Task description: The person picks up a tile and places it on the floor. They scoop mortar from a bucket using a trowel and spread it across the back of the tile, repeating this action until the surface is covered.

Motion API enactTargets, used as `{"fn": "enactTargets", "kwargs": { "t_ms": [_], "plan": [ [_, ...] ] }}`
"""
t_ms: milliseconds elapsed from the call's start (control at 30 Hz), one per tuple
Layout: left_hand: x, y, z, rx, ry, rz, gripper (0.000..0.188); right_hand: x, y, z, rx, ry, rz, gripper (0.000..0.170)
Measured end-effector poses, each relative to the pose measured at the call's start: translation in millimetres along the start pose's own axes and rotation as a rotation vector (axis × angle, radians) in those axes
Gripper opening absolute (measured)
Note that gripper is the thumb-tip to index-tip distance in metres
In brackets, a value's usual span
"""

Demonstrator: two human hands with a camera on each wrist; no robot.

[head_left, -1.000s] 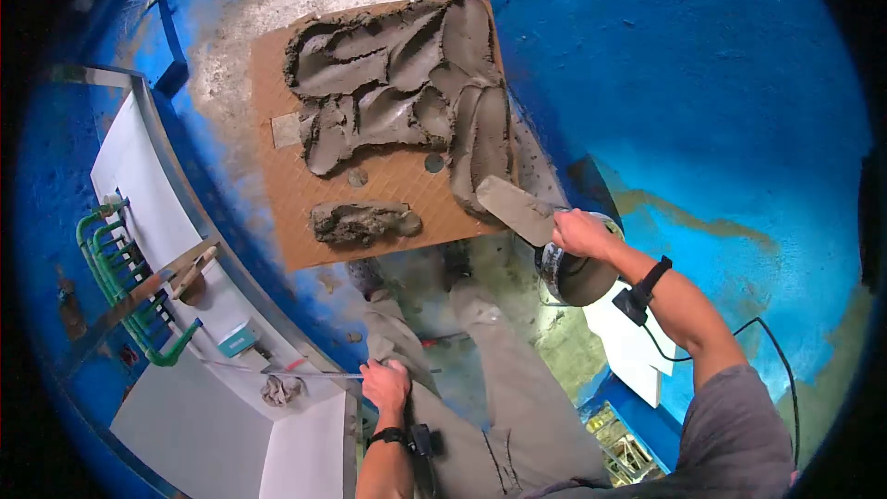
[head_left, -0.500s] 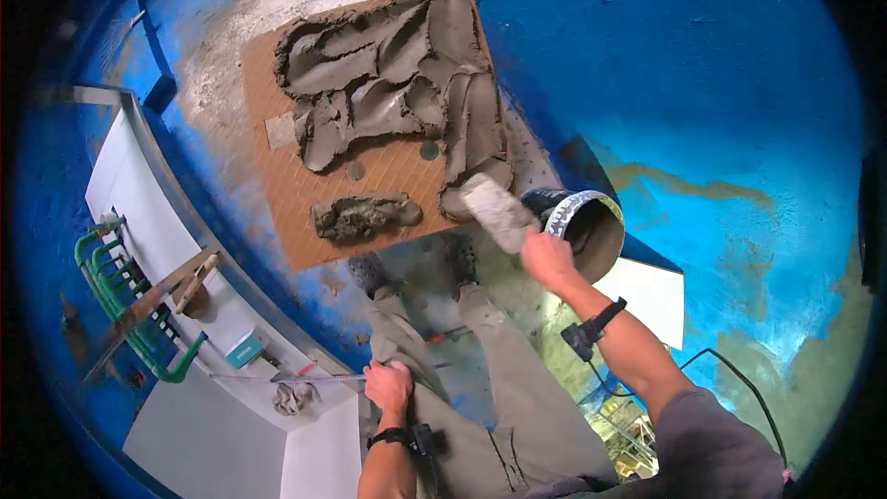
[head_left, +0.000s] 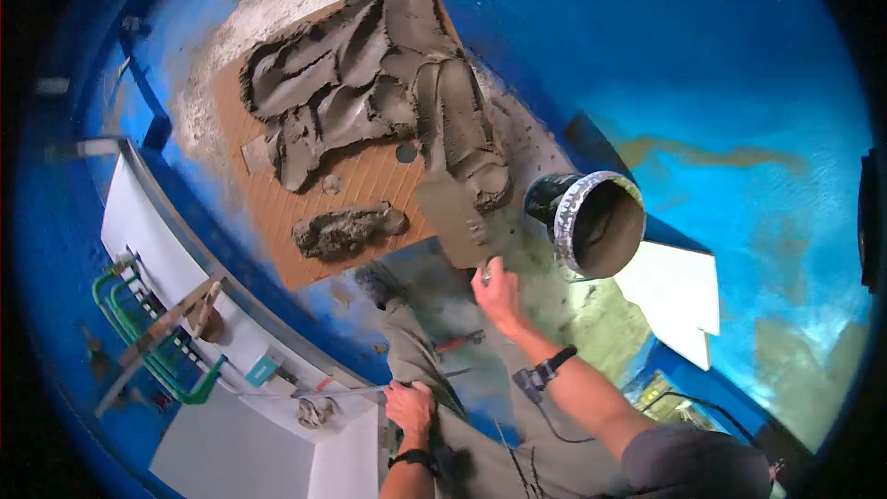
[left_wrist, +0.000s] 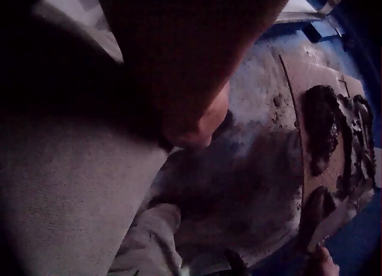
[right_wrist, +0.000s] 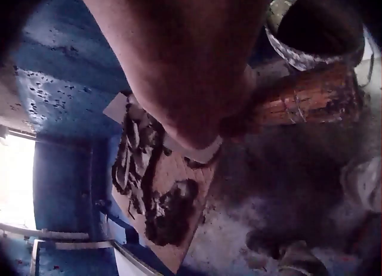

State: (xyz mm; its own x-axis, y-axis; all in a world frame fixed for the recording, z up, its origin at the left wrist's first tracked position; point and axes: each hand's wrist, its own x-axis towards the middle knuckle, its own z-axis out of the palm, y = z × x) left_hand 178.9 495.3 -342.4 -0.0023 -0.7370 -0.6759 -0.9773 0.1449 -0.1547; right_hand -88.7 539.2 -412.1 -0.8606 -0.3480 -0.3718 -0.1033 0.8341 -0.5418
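My right hand [head_left: 499, 296] grips the handle of a flat rectangular trowel [head_left: 453, 217], its blade smeared with grey mortar. The blade overlaps the near right edge of a brown patterned board [head_left: 374, 176]. A thick ridged layer of mortar [head_left: 346, 92] covers the far and right part of that board; a separate lump [head_left: 346, 229] sits near the front edge. My left hand [head_left: 409, 407] is low by my thigh, at the end of a long thin strip [head_left: 305, 394]. Whether its fingers hold the strip I cannot tell. In the left wrist view the forearm hides most of this hand [left_wrist: 197, 130].
To the right of the board stands a bucket [head_left: 573, 231] with a mortar-caked rim. White panel pieces [head_left: 670, 291] lie beyond it. On the left, a white surface [head_left: 152, 208] carries green clamps [head_left: 120, 286], a teal box [head_left: 261, 370] and a crumpled rag [head_left: 317, 413].
The trowel in my right hand has moved left, away from the bucket, and its blade has turned. The camera view has shifted. My left hand stays by my thigh.
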Motion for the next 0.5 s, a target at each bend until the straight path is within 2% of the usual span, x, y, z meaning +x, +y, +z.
{"fn": "enactTargets", "kwargs": {
  "t_ms": [33, 67, 133, 200, 233, 267, 300, 333, 400, 500],
  "plan": [
    [1.9, -1.6, 6.0, 0.025, -0.022, -0.006, 0.044, -3.4, 16.1, 30.4, -0.105, 0.121, -0.122, 0.024],
    [0.7, -4.9, 13.7, 0.069, 0.020, 0.028, 0.043, -1.7, 22.6, 45.6, -0.076, 0.126, -0.099, 0.024],
    [2.2, -10.7, 21.9, 0.095, 0.018, 0.049, 0.042, 1.2, 32.6, 78.2, -0.218, 0.303, -0.241, 0.022],
    [0.2, -1.2, 14.2, 0.133, 0.044, 0.054, 0.042, 8.9, 53.4, 106.1, -0.265, 0.314, -0.187, 0.021],
    [-1.0, 1.9, 15.5, 0.130, 0.051, 0.049, 0.041, 19.3, 65.3, 111.9, -0.241, 0.410, -0.169, 0.022],
    [1.7, -0.3, 21.2, 0.162, 0.049, 0.058, 0.041, 23.7, 79.3, 114.6, -0.226, 0.508, -0.144, 0.023],
    [2.0, -4.0, 27.4, 0.167, 0.098, 0.111, 0.043, 21.7, 97.1, 115.6, -0.129, 0.424, 0.000, 0.023],
    [-1.5, -9.0, 31.3, 0.169, 0.141, 0.162, 0.045, 20.0, 116.4, 112.4, -0.072, 0.451, 0.074, 0.021],
    [-0.5, -6.1, 26.6, 0.216, 0.080, 0.140, 0.045, 11.4, 143.4, 92.0, -0.064, 0.394, 0.338, 0.023],
    [2.9, 5.0, 19.1, 0.248, 0.050, 0.112, 0.042, -6.7, 175.8, 51.0, -0.057, 0.360, 0.364, 0.022]
  ]
}}
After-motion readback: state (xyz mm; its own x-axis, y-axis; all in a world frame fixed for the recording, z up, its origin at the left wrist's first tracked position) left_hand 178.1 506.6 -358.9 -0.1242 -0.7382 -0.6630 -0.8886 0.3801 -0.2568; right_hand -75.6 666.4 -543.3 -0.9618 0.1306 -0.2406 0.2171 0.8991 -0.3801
